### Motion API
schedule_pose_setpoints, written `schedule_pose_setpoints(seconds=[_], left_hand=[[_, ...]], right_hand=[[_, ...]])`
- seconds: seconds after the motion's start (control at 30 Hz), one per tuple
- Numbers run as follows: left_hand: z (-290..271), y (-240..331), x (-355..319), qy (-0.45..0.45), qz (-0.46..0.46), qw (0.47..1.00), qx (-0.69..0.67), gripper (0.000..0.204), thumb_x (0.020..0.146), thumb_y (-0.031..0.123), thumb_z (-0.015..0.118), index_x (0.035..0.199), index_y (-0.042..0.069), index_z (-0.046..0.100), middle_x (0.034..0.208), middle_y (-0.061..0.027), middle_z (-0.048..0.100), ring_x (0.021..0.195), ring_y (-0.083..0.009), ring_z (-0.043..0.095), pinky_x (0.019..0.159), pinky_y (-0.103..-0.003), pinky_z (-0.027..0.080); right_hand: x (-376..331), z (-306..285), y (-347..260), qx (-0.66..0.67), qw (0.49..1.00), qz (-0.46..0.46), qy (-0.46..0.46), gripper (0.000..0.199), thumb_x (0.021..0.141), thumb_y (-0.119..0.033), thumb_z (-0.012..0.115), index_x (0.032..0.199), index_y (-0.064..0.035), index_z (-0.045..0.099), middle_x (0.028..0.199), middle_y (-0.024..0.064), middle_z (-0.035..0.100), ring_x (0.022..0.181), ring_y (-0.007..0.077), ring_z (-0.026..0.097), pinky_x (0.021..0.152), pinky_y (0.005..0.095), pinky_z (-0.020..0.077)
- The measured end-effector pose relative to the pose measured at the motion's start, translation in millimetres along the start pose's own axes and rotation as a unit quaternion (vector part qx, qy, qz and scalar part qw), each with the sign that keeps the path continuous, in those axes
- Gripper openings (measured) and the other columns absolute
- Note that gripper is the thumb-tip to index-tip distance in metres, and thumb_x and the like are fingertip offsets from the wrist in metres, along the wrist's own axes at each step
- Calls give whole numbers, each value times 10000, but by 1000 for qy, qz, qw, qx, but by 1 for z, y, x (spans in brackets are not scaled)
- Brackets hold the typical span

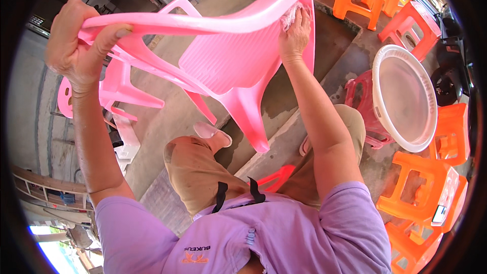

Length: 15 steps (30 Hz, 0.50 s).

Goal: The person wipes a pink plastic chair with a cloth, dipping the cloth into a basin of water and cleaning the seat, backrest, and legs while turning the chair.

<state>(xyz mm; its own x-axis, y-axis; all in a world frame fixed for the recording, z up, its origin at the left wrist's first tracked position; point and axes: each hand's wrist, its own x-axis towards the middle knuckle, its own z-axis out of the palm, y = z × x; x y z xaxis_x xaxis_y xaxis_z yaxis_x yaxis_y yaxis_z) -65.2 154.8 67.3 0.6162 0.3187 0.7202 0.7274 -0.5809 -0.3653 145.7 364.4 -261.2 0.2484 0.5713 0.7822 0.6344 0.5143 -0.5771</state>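
A pink plastic chair (231, 56) is held up tilted in front of me, its ribbed panel facing me and its legs pointing toward my knees. My left hand (81, 43) grips the end of its long curved edge at the left, with the thumb over the top. At the chair's right side, my right hand (297, 35) presses a pale, wet-looking cloth (291, 16) against the inner surface near the far corner. The fingers are closed over the cloth, which hides part of them.
A white basin (406, 99) of cloudy water rests on a red stool (365, 101) at my right. Several orange stools (418, 187) stand around it and at the far right. Another pink chair (119, 89) is at the left. A wooden ladder (50, 187) lies at the lower left.
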Motion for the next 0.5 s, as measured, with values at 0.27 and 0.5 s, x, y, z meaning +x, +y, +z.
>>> schedule_pose_setpoints(seconds=[0.27, 0.5], left_hand=[[-9, -14, -19, 20, -62, 997, 50, 349, 689, 211, 875, 686, 18, 585, 626, 4, 451, 577, -110, 423, 520, -238, 310], [-31, -24, -39, 16, -132, 989, 72, 376, 710, 222, 862, 678, 17, 548, 639, 2, 429, 601, -107, 394, 540, -235, 317]], right_hand=[[-39, 20, 36, -41, 993, 35, -105, 392, 892, -264, 578, 1241, -88, 612, 1361, 140, 541, 1236, 307, 502, 977, 428, 391], [-28, 15, 17, -38, 957, 180, -224, 377, 886, -312, 580, 1194, -105, 647, 1311, 65, 577, 1141, 290, 574, 897, 414, 455]])
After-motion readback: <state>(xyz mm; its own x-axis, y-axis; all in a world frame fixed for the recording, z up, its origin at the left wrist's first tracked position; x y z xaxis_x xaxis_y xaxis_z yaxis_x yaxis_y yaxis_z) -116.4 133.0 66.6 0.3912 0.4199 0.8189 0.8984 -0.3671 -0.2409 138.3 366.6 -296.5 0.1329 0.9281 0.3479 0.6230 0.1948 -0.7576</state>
